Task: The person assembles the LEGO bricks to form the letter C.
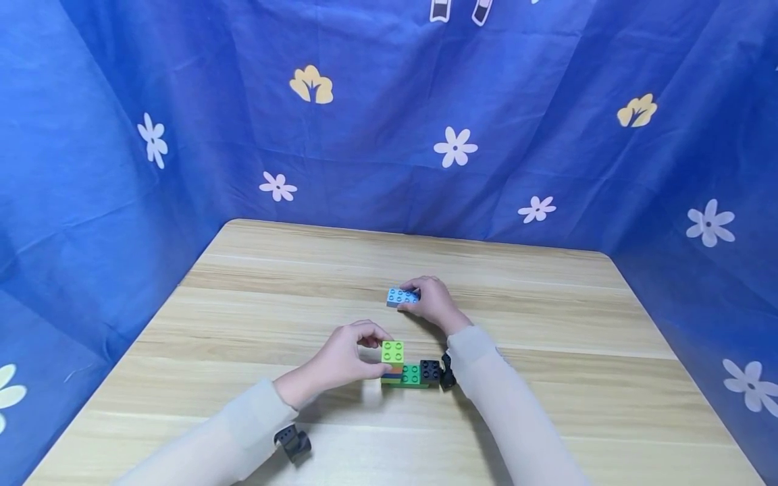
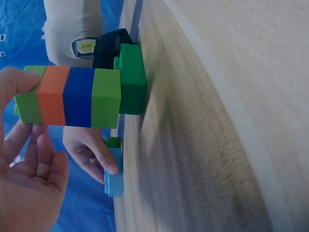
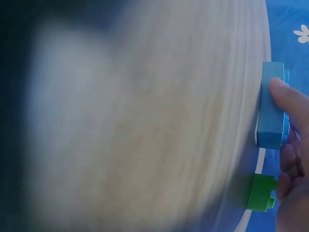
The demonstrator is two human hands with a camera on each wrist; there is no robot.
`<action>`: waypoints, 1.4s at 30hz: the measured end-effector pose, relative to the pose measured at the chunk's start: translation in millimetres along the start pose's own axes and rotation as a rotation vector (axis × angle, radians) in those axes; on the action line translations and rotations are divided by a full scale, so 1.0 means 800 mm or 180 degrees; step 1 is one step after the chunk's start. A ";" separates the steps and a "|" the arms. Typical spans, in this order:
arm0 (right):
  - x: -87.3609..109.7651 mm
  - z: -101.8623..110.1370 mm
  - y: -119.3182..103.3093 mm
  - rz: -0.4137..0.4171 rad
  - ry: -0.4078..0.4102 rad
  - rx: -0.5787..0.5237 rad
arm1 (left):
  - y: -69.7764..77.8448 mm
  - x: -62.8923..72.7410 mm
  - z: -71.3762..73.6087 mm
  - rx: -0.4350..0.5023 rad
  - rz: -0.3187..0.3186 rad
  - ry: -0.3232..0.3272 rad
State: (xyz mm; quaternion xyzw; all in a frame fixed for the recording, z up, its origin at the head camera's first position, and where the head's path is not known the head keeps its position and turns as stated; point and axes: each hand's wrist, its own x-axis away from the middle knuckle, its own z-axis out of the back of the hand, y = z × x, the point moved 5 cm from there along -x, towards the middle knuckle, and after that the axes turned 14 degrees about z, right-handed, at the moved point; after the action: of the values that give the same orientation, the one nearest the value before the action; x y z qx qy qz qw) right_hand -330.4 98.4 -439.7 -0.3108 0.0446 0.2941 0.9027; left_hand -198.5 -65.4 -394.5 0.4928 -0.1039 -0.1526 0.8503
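My left hand (image 1: 343, 358) pinches the top of an upright stack of toy building bricks, thumb on one side of the lime green brick (image 1: 392, 351). Below that brick come an orange brick (image 2: 52, 101), a dark blue brick (image 2: 78, 96) and another lime brick (image 2: 106, 99). The stack stands on a longer green brick (image 1: 411, 376), which has a black brick (image 1: 429, 371) at its right end. Farther back, my right hand (image 1: 433, 304) holds a light blue brick (image 3: 270, 116) between thumb and fingers, at the tabletop.
A small green brick (image 3: 260, 192) sits near my right hand, mostly hidden in the head view. The wooden table (image 1: 292, 270) ends at a blue flowered curtain (image 1: 377, 148) at the back and sides. Black wrist devices (image 1: 293, 443) are worn on both arms.
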 end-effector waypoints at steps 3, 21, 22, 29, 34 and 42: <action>0.002 -0.001 -0.002 0.0013 -0.0058 -0.0022 | 0.000 0.000 0.000 -0.0033 0.0010 0.0008; 0.016 0.026 -0.029 0.0469 0.0195 -0.0613 | -0.002 0.000 0.001 -0.0025 0.0018 0.0006; 0.018 0.029 -0.031 0.0502 0.0212 -0.0624 | -0.002 0.000 0.001 -0.0040 0.0003 0.0014; 0.037 0.045 -0.043 0.0606 0.0299 -0.0754 | -0.001 0.001 0.001 -0.0080 -0.0086 0.0034; 0.055 0.057 -0.058 0.0787 0.0323 -0.0941 | 0.000 0.002 0.001 -0.0103 -0.0094 0.0045; 0.077 0.076 -0.077 0.0952 0.0344 -0.1101 | 0.000 0.001 0.001 -0.0112 -0.0132 0.0064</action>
State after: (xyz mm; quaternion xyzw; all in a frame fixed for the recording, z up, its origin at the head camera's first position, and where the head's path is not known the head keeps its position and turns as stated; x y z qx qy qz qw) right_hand -251.4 125.9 -374.4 -0.4661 0.0873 0.4108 0.7787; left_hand -197.9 -66.4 -393.8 0.4813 -0.0823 -0.1670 0.8565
